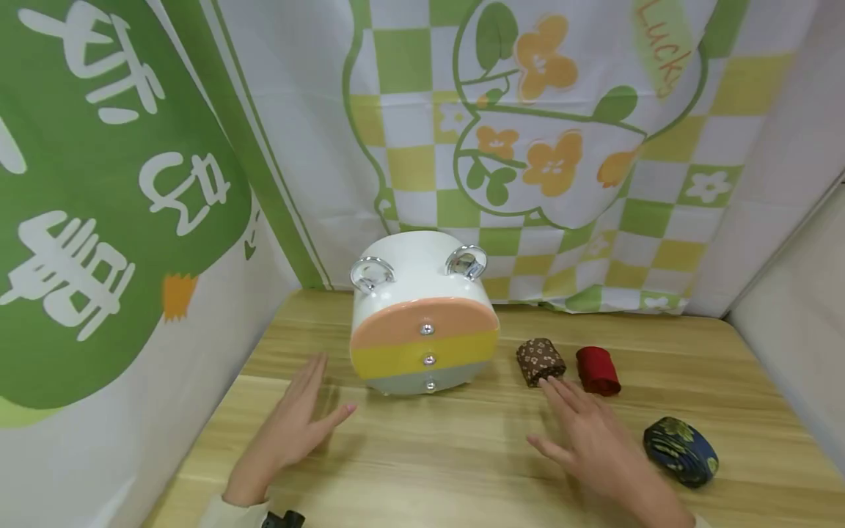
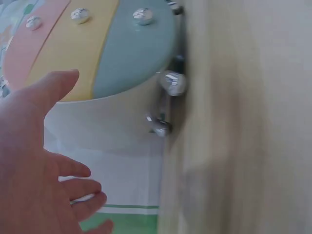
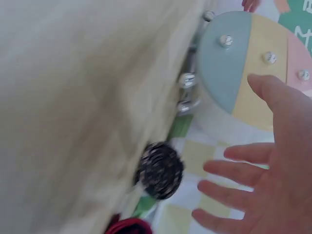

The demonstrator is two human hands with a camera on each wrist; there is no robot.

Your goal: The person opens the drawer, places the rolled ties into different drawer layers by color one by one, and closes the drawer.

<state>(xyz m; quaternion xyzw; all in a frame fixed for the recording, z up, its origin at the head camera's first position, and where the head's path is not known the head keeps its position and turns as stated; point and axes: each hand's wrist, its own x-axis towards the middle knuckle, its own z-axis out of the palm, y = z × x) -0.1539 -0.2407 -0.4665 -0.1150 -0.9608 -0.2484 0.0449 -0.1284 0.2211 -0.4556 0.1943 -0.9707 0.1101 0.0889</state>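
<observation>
A small white drawer box [image 1: 422, 268] stands at the back of the table, with two chrome rings on top. Its rounded front has pink-orange, yellow and grey-blue drawers, each with a silver knob. My left hand [image 1: 293, 425] hovers left of the box, fingers stretched and holding nothing. To the right, my right hand [image 1: 590, 440] is also empty, fingers extended and thumb spread. Its fingertips overlap a rolled brown patterned necktie [image 1: 540, 359] in the head view. Beside that lies a rolled red necktie [image 1: 597, 369]. A rolled navy floral necktie [image 1: 681, 449] is right of the right hand.
The wooden table [image 1: 422, 462] runs back to a white curtain with a green and yellow check print [image 1: 409, 161]. A green printed cloth [image 1: 198, 286] hangs along the left side. Small silver ball feet [image 2: 173, 83] lift the box off the tabletop.
</observation>
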